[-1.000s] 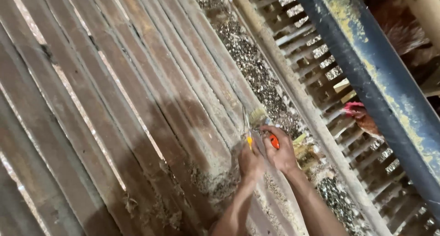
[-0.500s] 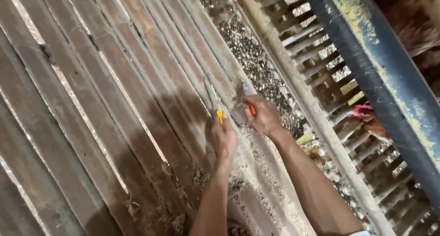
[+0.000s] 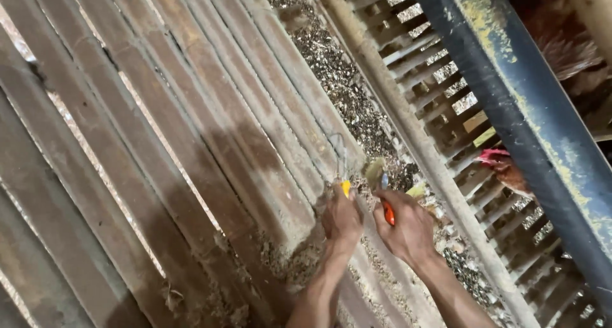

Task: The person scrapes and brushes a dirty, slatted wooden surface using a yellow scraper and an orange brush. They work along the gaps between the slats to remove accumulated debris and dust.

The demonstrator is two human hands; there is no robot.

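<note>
A slatted floor of long, weathered brown wooden boards [image 3: 159, 143] runs beside a feed-filled trough [image 3: 344, 79] and a blue-painted metal rail [image 3: 510, 92], behind whose bars a brown hen with a red comb [image 3: 507, 168] shows. The right hand [image 3: 408, 232] is clamped on an orange-handled tool [image 3: 387, 212] with a pale, blurred head over the trough's edge. Just beside it, the left hand [image 3: 341, 219] pinches a small yellow-tipped piece [image 3: 345, 188] with a thin wire rising from it.

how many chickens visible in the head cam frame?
2. One chicken's red-combed head pokes through the cage bars right of the hands. A second bird's brown feathers show at top right, behind the blue beam. More may be hidden behind it.
</note>
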